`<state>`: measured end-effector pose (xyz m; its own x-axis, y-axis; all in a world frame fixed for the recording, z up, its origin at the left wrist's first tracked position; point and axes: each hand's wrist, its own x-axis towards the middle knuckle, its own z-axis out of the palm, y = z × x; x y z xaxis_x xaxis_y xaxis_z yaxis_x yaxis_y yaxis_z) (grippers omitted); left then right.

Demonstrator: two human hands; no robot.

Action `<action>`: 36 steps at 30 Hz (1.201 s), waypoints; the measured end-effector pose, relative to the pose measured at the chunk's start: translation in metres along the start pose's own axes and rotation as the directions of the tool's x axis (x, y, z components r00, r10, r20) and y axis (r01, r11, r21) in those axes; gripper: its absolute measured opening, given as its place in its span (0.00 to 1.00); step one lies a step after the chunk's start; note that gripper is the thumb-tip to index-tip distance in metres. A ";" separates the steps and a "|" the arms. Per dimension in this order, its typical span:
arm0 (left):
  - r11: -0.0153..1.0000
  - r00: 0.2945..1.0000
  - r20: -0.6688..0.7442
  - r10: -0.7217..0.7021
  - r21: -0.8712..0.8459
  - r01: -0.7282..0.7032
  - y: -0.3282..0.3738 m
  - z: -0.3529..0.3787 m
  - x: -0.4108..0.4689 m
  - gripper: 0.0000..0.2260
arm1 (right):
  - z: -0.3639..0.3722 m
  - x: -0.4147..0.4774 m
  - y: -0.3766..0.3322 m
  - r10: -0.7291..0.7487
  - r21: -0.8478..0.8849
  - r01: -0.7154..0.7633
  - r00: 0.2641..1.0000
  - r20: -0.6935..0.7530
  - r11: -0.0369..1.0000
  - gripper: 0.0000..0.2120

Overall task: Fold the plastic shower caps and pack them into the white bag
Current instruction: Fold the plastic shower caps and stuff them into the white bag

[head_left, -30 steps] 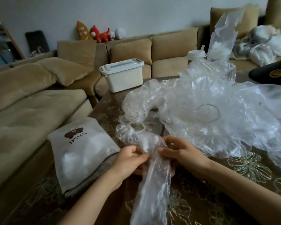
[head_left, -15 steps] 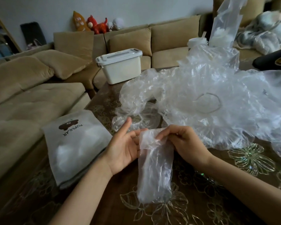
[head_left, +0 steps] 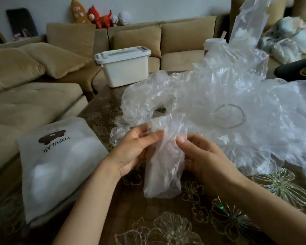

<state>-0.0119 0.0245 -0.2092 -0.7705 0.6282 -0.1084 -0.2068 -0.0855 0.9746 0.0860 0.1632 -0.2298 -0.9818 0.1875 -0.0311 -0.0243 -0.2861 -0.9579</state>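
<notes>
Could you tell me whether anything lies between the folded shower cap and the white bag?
Nothing visible does. The left hand and right hand hold the folded shower cap; only table surface lies between it and the white bag.

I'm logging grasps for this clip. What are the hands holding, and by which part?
One clear, folded plastic shower cap, pinched near its upper end: the left hand on its left edge, the right hand on its right edge.

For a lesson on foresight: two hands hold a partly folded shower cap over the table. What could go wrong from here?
The cap hangs loose below the left hand and right hand; the thin plastic may spring open and lose its fold. The pile of loose caps lies just behind; lifting could snag and drag some.
</notes>
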 end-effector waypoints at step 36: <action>0.991 0.994 -0.003 -0.112 0.074 0.111 -0.026 0.006 -0.002 0.14 | -0.003 -0.005 0.003 -0.247 -0.190 0.217 0.958 -0.149 0.957 0.12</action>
<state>-0.0009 0.0303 -0.2334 -0.7446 0.6313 -0.2171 -0.2462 0.0425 0.9683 0.0914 0.1641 -0.2337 -0.9060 0.3903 0.1640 -0.2005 -0.0544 -0.9782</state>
